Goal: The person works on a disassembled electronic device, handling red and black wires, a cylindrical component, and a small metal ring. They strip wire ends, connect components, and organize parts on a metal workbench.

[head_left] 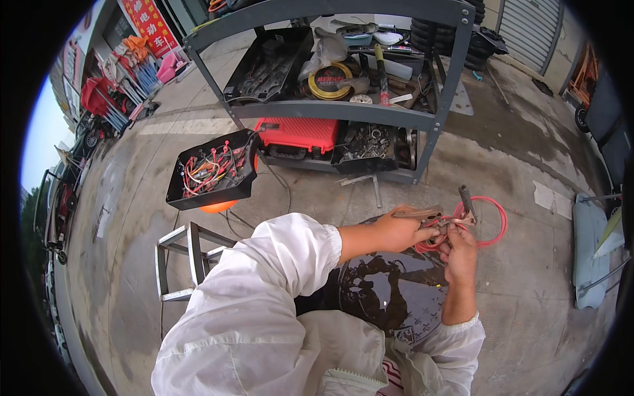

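At 3 o'clock, the red cable (500, 223) hangs in a round loop beyond both hands. The left hand (398, 232) looks closed around the brown clip (417, 212); the right hand (460, 252) pinches the cable close beside it, though overlap hides which part its fingertips meet. The dark clip (465, 196) sticks up above them.

A tangle seems the likeliest trouble, since the loose turns crowd the fingers and could snag on either clip. A slipping pinch could let metal nip a thumb. The surface (370, 285) at 5 o'clock gleams as if wet, so a dropped clip might come up dirty. At 10 o'clock, the box (221, 195) sits on a rounded orange thing (218, 207); a knock could tip it.

The cable looks smooth and rubbery, the clips worn and dull. The stool (193, 254) at 8 o'clock is bare, angular metal; the sleeves (264, 274) are thin, white, crinkled cloth.
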A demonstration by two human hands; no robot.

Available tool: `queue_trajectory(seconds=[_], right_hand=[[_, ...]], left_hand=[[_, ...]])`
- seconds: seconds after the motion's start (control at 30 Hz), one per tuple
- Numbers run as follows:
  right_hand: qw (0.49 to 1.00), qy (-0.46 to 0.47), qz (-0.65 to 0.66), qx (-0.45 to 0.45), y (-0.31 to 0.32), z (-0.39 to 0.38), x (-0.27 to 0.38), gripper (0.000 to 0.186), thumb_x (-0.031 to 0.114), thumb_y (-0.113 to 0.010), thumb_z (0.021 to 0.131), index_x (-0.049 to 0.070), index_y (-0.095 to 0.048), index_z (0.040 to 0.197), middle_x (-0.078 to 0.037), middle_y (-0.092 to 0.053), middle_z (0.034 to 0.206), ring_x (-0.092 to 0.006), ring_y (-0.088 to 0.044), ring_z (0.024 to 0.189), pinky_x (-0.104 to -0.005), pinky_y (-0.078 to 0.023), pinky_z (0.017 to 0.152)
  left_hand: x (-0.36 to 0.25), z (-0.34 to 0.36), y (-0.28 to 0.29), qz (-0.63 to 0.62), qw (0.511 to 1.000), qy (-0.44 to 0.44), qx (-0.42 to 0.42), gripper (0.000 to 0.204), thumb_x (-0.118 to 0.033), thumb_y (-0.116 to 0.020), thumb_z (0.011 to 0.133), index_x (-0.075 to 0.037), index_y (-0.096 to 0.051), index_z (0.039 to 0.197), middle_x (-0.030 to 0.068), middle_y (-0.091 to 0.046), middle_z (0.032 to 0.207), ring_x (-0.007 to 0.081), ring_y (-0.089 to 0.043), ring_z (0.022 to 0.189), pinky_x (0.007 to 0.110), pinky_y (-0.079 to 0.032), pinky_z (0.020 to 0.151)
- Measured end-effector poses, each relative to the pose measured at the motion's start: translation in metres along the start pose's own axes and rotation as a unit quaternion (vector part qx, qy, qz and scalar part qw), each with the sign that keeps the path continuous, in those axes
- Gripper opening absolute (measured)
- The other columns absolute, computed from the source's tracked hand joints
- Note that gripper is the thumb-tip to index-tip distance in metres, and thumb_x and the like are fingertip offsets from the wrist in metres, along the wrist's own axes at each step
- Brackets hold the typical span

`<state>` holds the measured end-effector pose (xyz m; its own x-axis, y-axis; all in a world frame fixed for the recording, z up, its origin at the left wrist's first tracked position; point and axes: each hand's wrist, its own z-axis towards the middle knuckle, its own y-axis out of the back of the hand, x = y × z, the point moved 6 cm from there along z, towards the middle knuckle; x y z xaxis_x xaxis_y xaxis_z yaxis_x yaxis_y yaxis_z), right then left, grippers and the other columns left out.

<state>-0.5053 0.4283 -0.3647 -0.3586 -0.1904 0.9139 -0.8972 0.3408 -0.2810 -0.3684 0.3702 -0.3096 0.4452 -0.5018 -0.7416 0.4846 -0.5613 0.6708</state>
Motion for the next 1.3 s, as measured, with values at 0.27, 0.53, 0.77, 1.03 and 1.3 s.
queue_trajectory(seconds=[0.27,0.53,0.77,1.03,1.3], right_hand=[[0.995,-0.016,-0.051,0.085,-0.003,-0.008,0.011,0.023,0.019,-0.047,0.097,0.005,-0.059,0.082,0.001,-0.052,0.066,-0.0025,-0.036,0.049,-0.0189,-0.021,0.040],[0.991,-0.004,0.020,0.133,-0.030,-0.012,-0.003,0.029,0.023,-0.045,0.099,0.003,-0.058,0.082,0.002,-0.051,0.070,-0.0052,-0.040,0.058,-0.0203,-0.031,0.049],[0.946,0.144,-0.279,0.077,-0.075,-0.038,-0.004,0.039,0.027,-0.044,0.100,-0.001,-0.053,0.074,-0.003,-0.051,0.061,-0.0101,-0.047,0.054,-0.0275,-0.038,0.050],[0.871,0.241,-0.411,0.121,-0.116,-0.073,-0.013,0.025,0.022,-0.049,0.095,0.002,-0.050,0.080,-0.021,-0.059,0.068,-0.0428,-0.058,0.066,-0.0501,-0.043,0.057],[0.944,0.160,-0.232,0.172,-0.083,-0.046,-0.016,0.024,0.023,-0.053,0.096,-0.001,-0.055,0.096,-0.013,-0.060,0.067,-0.0242,-0.058,0.058,-0.0352,-0.046,0.053]], left_hand=[[0.018,0.003,0.000,0.014,0.976,-0.194,-0.094,0.029,-0.030,-0.054,0.093,-0.003,-0.061,0.102,0.0163,-0.062,0.088,0.0321,-0.060,0.087,0.039,-0.047,0.075],[0.012,0.007,-0.005,-0.200,0.976,0.067,0.051,0.038,-0.041,-0.050,0.096,-0.004,-0.056,0.099,0.0048,-0.058,0.059,0.0145,-0.055,0.050,0.030,-0.046,0.048],[0.039,0.008,0.009,-0.255,0.943,0.164,-0.138,0.046,-0.044,-0.042,0.099,0.000,-0.058,0.098,0.0048,-0.055,0.059,0.0152,-0.060,0.057,0.027,-0.049,0.052],[0.076,0.003,0.049,-0.531,0.775,0.188,-0.285,0.054,-0.048,-0.037,0.099,0.002,-0.055,0.090,0.0036,-0.046,0.056,0.0169,-0.051,0.045,0.035,-0.053,0.049],[0.031,0.001,0.061,-0.674,0.732,0.074,-0.062,0.045,-0.047,-0.047,0.097,-0.005,-0.057,0.105,-0.0059,-0.040,0.064,0.0067,-0.038,0.054,0.027,-0.040,0.065]])
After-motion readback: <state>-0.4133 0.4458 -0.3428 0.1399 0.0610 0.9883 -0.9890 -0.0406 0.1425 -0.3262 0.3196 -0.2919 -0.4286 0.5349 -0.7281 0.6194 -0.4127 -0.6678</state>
